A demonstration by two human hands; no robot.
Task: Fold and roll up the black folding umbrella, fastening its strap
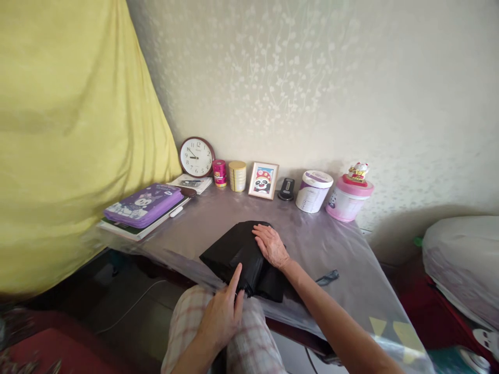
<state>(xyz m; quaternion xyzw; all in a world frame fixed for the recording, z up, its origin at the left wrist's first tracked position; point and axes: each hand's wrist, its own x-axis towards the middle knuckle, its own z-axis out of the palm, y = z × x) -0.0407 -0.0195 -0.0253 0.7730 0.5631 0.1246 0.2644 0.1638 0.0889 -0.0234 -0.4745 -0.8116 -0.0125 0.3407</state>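
A black folding umbrella [237,249] lies on the near part of the table, its fabric loose and spread in folds. The gathered end with the rib tips points toward my lap. My left hand [224,311] grips that end at the table's front edge, index finger stretched along the fabric and the other fingers curled underneath, partly hidden. My right hand [272,246] rests flat on top of the fabric, fingers extended. To the right of the umbrella, beyond my right forearm, lies a small dark strip of cloth [327,278].
Along the wall stand a clock [197,157], a pink can [219,173], a yellow-lidded can [237,176], a framed panda picture [263,181], a black stapler-like object [286,189] and two tubs [314,192]. A purple case [144,204] sits on books at left.
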